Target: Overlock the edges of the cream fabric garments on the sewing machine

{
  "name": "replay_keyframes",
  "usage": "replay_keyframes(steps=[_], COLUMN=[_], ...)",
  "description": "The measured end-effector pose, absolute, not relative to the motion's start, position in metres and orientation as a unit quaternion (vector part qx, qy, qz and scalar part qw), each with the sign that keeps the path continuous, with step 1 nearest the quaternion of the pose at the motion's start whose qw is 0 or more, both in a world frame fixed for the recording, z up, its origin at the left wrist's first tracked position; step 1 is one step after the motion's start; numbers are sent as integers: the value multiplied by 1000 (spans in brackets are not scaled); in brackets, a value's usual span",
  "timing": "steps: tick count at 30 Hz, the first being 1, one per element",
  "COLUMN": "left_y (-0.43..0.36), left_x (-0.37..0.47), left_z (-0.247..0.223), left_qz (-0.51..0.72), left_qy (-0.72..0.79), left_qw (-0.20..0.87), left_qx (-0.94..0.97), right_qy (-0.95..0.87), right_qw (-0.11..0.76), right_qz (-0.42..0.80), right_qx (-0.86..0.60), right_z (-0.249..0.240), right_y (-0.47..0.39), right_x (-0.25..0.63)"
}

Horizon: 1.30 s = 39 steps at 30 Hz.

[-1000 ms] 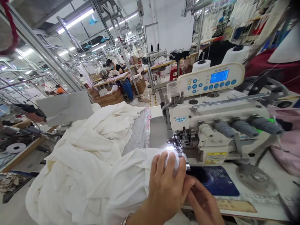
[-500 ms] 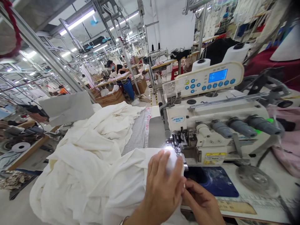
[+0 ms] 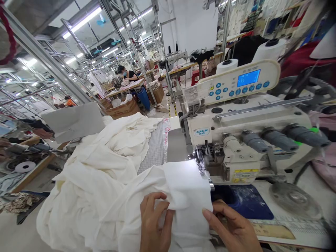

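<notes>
White fabric [image 3: 187,189] lies under the lit needle area of an overlock sewing machine [image 3: 244,133], its right edge running toward me. My left hand [image 3: 156,222] is on the cloth to the left, fingers curled and pinching a fold of it. At the right edge of the cloth, my right hand [image 3: 231,225] holds that edge between thumb and fingers. The rest of the fabric spreads in a loose heap [image 3: 86,189] to the left.
A control panel [image 3: 241,84] with a blue screen tops the machine. Thread cones [image 3: 269,50] stand behind it. A dark blue plate [image 3: 244,203] and a ruler strip [image 3: 275,231] lie to the right. Another person [image 3: 127,74] sits farther back.
My left hand has drawn back from near the needle, toward me and left, uncovering the flat cloth. My right hand still holds the edge, slightly to the right.
</notes>
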<state>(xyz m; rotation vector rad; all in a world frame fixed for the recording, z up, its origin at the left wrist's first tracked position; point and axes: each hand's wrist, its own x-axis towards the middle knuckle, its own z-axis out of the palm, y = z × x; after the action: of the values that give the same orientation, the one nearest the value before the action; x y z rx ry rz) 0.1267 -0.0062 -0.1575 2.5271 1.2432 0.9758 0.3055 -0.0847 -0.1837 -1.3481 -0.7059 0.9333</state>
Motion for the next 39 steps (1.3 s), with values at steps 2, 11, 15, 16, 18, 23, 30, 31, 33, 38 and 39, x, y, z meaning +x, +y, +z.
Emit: replay_keyframes(steps=[2,11,15,16,18,23,30,31,33,38,39], left_y=[-6,11,34,38,38,0,-9,-5,1,29,39], left_x=[130,140,152,155,158,148,114,111,110,118,120], left_z=[-151,-124,-109,-108,-112,-159,-184,-178,-164,-129,-122], left_qz=[334,257,264,277,324,343,332,341,360,396,390], left_qy=[428,469,458,465,487,470,458,479,524,525,518], left_qw=[135,315,326,316,278,118,94,119,163,118,91], left_qx=[829,784,784,779,762,805,819,800,754,744,756], right_qy=[-314,-330,-327,-326,-321,-298,-275,-274,-279,-291,-287], right_qw=[626,615,616,619,628,646,615,612,610,614,615], right_qz=[397,390,407,410,411,417,443,441,431,422,426], right_qx=[-594,-600,-590,-585,-577,-566,-592,-597,-604,-600,-599], right_z=[-181,-178,-178,-178,-177,-174,-174,-173,-170,-164,-163], right_y=[-83,-77,-75,-75,-74,-75,-83,-84,-83,-79,-78], right_x=[307,312,313,313,313,311,307,307,306,304,304])
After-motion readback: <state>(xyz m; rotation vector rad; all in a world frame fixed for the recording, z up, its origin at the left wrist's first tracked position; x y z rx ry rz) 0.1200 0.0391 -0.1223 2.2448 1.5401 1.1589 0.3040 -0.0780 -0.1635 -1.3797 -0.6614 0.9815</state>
